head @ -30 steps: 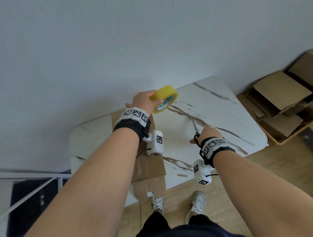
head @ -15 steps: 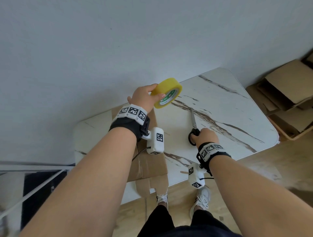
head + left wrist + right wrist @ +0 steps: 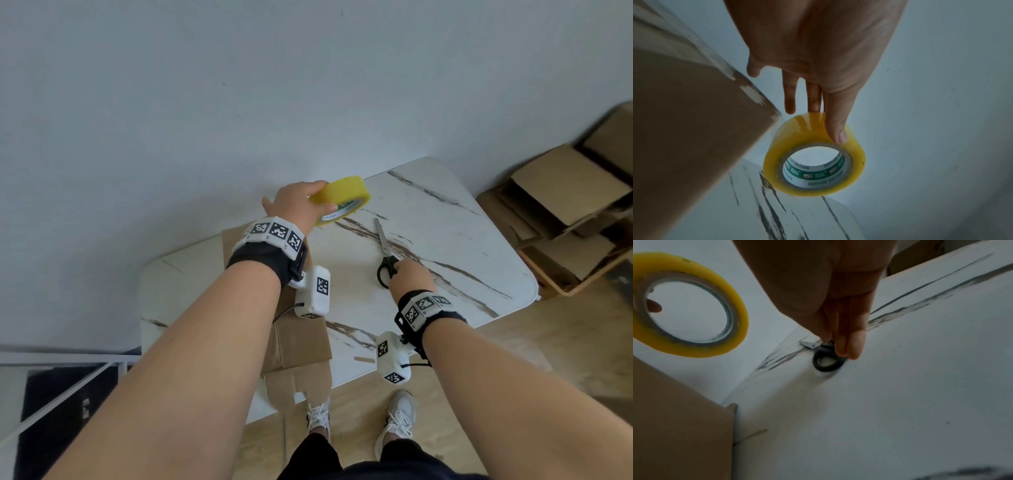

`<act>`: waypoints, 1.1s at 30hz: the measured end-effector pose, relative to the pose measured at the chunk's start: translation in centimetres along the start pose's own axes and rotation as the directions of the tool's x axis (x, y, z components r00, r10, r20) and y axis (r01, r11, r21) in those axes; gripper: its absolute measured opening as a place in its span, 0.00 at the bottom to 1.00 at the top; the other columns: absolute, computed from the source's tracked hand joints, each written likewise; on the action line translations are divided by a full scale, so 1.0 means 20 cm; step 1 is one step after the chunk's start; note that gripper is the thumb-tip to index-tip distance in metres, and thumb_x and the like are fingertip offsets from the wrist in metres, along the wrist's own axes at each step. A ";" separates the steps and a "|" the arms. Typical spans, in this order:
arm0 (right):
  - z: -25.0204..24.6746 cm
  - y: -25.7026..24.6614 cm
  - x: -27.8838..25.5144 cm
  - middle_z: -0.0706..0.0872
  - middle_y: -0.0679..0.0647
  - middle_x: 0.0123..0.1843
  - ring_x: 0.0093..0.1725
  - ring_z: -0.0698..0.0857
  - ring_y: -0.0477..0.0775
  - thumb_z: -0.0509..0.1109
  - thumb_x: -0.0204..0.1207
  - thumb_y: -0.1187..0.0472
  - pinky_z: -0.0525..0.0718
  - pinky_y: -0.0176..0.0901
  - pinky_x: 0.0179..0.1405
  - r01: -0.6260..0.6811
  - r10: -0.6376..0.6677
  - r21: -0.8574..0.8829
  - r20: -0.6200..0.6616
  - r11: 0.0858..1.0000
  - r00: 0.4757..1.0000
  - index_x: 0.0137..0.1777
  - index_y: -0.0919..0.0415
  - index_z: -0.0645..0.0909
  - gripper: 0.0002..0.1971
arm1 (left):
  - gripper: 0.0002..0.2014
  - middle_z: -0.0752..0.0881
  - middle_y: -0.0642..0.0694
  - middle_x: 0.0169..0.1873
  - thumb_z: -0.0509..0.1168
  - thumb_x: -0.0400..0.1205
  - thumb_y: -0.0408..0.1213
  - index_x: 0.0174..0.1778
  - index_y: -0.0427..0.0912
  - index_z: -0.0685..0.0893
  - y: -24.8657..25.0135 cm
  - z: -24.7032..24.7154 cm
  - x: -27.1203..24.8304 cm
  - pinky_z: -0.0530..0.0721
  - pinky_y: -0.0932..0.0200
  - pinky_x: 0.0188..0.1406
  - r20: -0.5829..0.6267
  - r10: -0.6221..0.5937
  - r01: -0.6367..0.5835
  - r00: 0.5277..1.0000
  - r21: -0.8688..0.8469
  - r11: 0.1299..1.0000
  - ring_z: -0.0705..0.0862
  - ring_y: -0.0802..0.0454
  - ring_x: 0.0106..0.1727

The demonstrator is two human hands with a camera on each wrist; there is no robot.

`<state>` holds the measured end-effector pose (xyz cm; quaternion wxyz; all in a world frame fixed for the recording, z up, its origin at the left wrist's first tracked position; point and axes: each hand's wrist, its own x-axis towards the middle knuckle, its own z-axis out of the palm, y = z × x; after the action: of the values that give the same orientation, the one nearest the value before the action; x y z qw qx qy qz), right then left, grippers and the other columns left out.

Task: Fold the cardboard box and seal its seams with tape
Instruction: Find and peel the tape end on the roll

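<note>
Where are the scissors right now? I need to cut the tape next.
In the head view the scissors lie on the marble table, right of the yellow tape roll, their black handles at the right hand fingertips.

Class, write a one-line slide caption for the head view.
Left hand grips yellow tape roll; right hand touches black-handled scissors on marble table.

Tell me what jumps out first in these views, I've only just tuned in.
The bright yellow tape roll stands out first, pinched in the left hand above the far side of the marble table. Next come the scissors lying flat on the table, with the right hand at their black handles. A flattened cardboard box lies under the left forearm, overhanging the near table edge.
</note>
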<state>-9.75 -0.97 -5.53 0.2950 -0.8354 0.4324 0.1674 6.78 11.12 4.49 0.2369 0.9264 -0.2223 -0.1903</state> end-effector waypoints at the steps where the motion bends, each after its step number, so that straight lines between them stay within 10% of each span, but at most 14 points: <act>1: -0.01 0.00 0.00 0.84 0.58 0.52 0.49 0.83 0.61 0.59 0.81 0.63 0.81 0.46 0.48 0.014 -0.011 0.073 -0.045 0.997 0.999 0.65 0.62 0.80 0.16 | 0.23 0.79 0.53 0.71 0.69 0.78 0.52 0.70 0.60 0.78 0.01 0.00 0.00 0.52 0.35 0.79 0.006 0.021 -0.021 1.000 0.033 0.999 0.71 0.46 0.76; 7: -0.17 -0.06 0.00 0.65 0.51 0.79 0.68 0.77 0.53 0.75 0.72 0.61 0.80 0.49 0.60 0.303 -0.185 0.360 -0.325 0.882 0.927 0.83 0.45 0.57 0.43 | 0.20 0.82 0.53 0.64 0.68 0.79 0.50 0.68 0.62 0.79 0.10 0.02 -0.04 0.39 0.26 0.77 0.162 0.166 -0.201 0.973 0.236 0.951 0.67 0.49 0.76; 14: -0.28 -0.11 -0.04 0.82 0.52 0.63 0.59 0.82 0.57 0.74 0.73 0.58 0.79 0.47 0.55 0.351 -0.270 0.260 -0.300 0.900 0.915 0.67 0.52 0.78 0.21 | 0.28 0.77 0.53 0.72 0.71 0.77 0.48 0.74 0.59 0.73 0.15 0.07 -0.06 0.49 0.34 0.80 0.230 0.186 -0.230 0.955 0.182 0.956 0.67 0.49 0.79; 19: -0.32 -0.09 -0.09 0.84 0.54 0.60 0.58 0.83 0.58 0.74 0.72 0.59 0.79 0.47 0.53 0.348 -0.219 0.335 -0.368 0.875 0.904 0.64 0.54 0.80 0.19 | 0.40 0.70 0.40 0.77 0.69 0.76 0.57 0.79 0.37 0.65 0.19 0.06 -0.05 0.67 0.49 0.77 0.201 0.022 -0.044 0.979 0.106 0.993 0.69 0.42 0.78; 24: -0.34 -0.06 -0.10 0.84 0.53 0.61 0.59 0.82 0.57 0.75 0.72 0.58 0.77 0.44 0.52 0.347 -0.196 0.366 -0.391 0.863 0.899 0.66 0.54 0.79 0.22 | 0.24 0.88 0.41 0.55 0.72 0.74 0.55 0.56 0.38 0.87 0.21 0.09 -0.04 0.81 0.47 0.62 0.211 0.074 -0.069 0.975 -0.031 0.997 0.86 0.43 0.59; 33: -0.35 -0.04 -0.12 0.84 0.56 0.62 0.60 0.82 0.59 0.75 0.73 0.58 0.77 0.46 0.53 0.297 -0.143 0.381 -0.383 0.876 0.913 0.67 0.55 0.79 0.22 | 0.17 0.88 0.47 0.58 0.71 0.77 0.43 0.61 0.44 0.87 0.28 0.14 -0.08 0.80 0.57 0.63 -0.023 0.180 -0.181 0.983 -0.035 0.983 0.84 0.50 0.60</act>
<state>-10.29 -3.63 1.39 0.4099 -0.8096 0.4040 -0.1156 2.34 6.58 5.55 0.2723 0.8998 -0.2994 -0.1632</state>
